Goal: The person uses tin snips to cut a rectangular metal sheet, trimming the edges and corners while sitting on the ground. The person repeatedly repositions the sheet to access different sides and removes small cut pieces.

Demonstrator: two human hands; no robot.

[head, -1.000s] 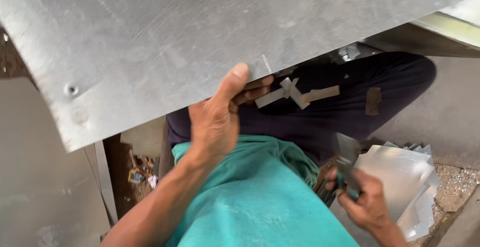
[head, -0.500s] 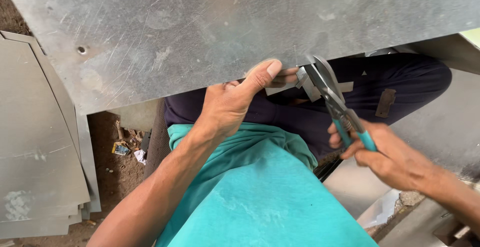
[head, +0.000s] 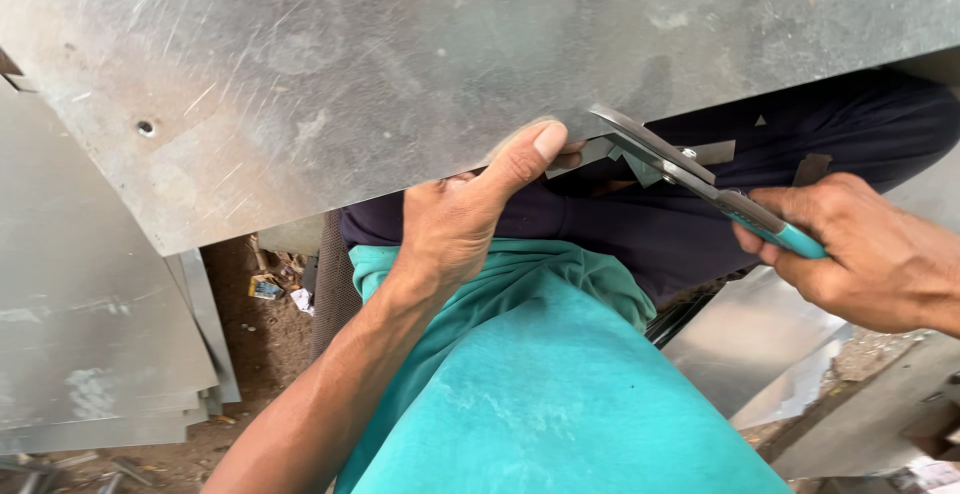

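Sheet metal (head: 420, 64), one large galvanised panel, fills the upper part of the head view, its lower edge running on a slant from lower left up to the right. The left hand (head: 455, 219) grips that edge from below, thumb pressed flat on the top face and fingers curled out of sight under the panel. Just to the right, one pair of tin snips (head: 690, 179) meets the same edge with the blades parted on the metal; how far they have bitten in is hard to tell. The right hand (head: 865, 254) is wrapped tight around the teal handles, which are mostly hidden inside the fist.

Below the edge there is open room over the lap, where dark trousers (head: 640, 229) and a teal shirt (head: 540, 384) show. A stack of flat metal sheets (head: 90, 334) lies at the left, cut off by the frame, so their number cannot be counted. More bright sheet offcuts (head: 760, 339) lie at lower right, partly hidden by the right forearm.
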